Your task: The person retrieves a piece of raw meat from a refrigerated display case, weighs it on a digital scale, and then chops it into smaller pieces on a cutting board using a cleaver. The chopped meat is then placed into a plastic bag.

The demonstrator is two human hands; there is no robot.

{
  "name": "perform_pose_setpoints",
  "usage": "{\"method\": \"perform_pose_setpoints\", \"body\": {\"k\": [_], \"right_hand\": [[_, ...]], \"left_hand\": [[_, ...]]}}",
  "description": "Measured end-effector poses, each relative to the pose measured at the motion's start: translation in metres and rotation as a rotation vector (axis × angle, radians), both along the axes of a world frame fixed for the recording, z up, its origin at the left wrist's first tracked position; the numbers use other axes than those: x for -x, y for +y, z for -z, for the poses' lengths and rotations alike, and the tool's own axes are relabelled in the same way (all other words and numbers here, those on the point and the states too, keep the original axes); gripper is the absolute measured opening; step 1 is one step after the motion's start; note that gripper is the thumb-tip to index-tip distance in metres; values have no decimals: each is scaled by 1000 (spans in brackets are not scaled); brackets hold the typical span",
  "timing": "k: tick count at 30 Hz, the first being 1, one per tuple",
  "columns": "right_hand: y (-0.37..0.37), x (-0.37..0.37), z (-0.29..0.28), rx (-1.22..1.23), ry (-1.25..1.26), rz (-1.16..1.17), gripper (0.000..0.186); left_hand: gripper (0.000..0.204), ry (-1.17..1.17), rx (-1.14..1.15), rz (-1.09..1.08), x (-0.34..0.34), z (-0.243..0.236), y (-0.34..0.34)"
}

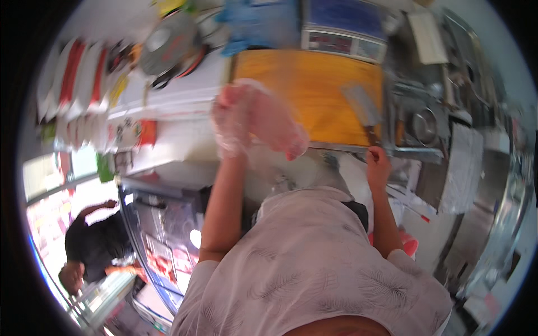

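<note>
Over the near-left corner of the flat, rectangular yellow-orange cutting board: one left hand in crinkled clear plastic, its grip closed on one smooth pink meat-like slab.
Cleaver: one broad grey metal-bladed cleaver, lying on the board's right side.
Near-right corner of the board: one bare right hand, fingers curled; cannot tell whether its grip holds the cleaver.
Steel: one round, shiny bowl, right of the board.

No words can be read; marks on the white pack left of the left hand are blurred.
</note>
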State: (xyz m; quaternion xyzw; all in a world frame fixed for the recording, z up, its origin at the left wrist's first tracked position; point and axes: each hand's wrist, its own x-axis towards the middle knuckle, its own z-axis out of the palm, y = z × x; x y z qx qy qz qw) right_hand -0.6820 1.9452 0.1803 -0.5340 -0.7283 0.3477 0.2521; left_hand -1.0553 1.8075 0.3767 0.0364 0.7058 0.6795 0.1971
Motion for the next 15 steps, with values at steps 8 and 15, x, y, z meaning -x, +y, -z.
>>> {"method": "perform_pose_setpoints", "body": {"k": [8, 15], "right_hand": [[153, -161, 41, 377, 357, 732, 39], [253, -201, 114, 487, 146, 696, 31]], "left_hand": [[30, -148, 70, -91, 48, 173, 43], [22, -84, 112, -18, 10, 99, 69]]}}
